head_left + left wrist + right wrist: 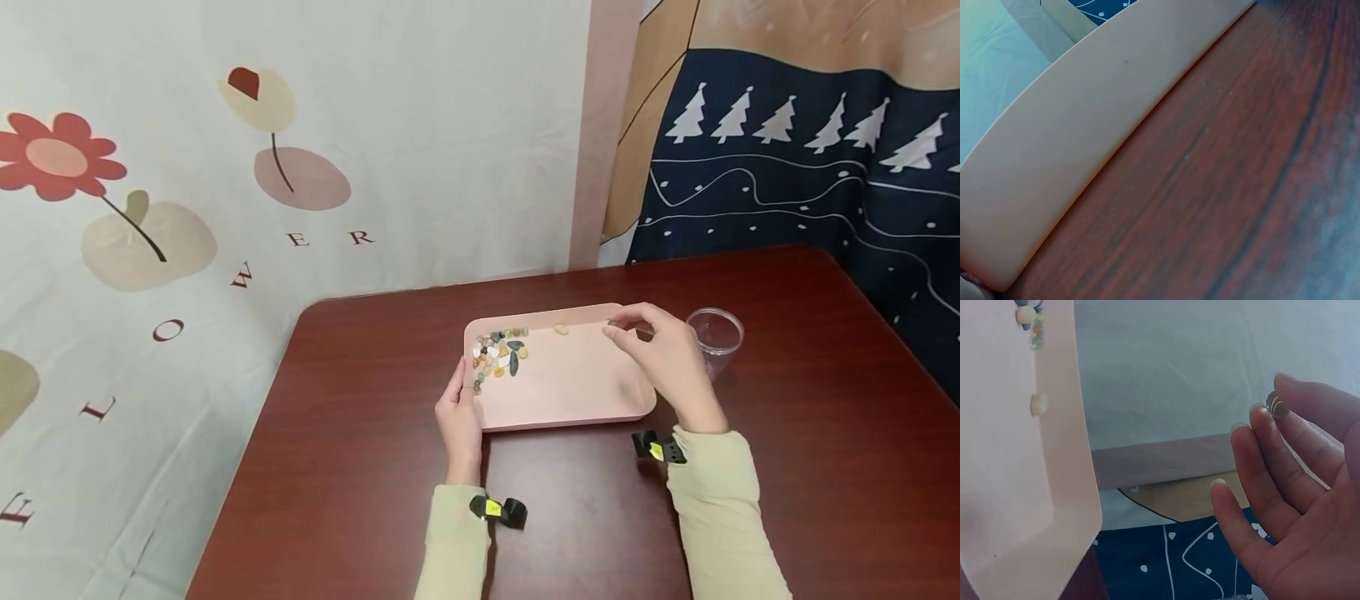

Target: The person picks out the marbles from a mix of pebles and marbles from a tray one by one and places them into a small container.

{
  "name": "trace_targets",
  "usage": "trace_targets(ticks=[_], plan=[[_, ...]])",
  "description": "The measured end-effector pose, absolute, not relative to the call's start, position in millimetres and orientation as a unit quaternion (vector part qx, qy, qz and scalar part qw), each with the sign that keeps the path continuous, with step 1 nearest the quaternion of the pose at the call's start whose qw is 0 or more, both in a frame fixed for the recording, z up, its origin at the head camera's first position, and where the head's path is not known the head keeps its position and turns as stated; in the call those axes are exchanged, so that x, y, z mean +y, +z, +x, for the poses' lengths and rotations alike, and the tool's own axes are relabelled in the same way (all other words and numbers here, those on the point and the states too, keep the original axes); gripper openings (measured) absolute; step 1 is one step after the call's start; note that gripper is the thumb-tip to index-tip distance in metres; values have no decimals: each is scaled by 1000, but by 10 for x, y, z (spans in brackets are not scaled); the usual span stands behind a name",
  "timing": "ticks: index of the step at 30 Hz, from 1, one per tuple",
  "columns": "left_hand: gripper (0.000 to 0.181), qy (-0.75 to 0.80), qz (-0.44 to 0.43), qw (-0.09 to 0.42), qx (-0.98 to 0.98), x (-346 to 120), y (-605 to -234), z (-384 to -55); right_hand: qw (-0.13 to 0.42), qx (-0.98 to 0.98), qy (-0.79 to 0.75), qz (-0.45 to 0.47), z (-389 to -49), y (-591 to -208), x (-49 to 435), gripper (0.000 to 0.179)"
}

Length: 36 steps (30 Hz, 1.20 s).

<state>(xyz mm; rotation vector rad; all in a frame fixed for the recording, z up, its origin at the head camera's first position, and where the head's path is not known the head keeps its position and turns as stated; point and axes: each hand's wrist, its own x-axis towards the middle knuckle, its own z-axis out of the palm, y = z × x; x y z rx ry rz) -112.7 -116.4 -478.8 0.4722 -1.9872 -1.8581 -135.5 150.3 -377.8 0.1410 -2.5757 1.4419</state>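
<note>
A pink rectangular tray [566, 392] sits on the table, with a group of small stones and beads [498, 354] gathered at its left end. One pale yellow stone [560, 329] lies apart near the far wall. My left hand [460, 421] holds the tray by its left edge; the left wrist view shows mostly the tray's near wall [1097, 94]. Above the right part of the tray, my right hand [671, 358] pinches a dark glass marble with yellow stripes [1277, 405] between thumb and fingertips. The other fingers are spread and touch nothing.
A clear plastic cup [716, 333] stands right of the tray, partly behind the right hand. The dark red wooden table [360, 467] meets a printed curtain [450, 150] at the back and a navy tree-patterned cloth [787, 192] at the right.
</note>
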Motion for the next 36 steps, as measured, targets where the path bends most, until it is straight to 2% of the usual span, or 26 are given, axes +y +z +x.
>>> trace_targets(ticks=[15, 21, 28, 36], plan=[[34, -655, 171, 189, -712, -1083, -4528, -1028, 135, -868, 475, 47, -1281, -3647, 1700, 28], [33, -659, 178, 189, -706, -1086, -4524, -1042, 142, -873, 465, 28, -1255, -3589, 1758, 30], [30, -656, 178, 202, -705, -1162, -4787, -1148, 164, -871, 463, -17, -1259, -3621, 1836, 35], [33, -659, 182, 187, -706, -1131, -4650, -1097, 164, -877, 450, -28, -1238, -3633, 1903, 35]])
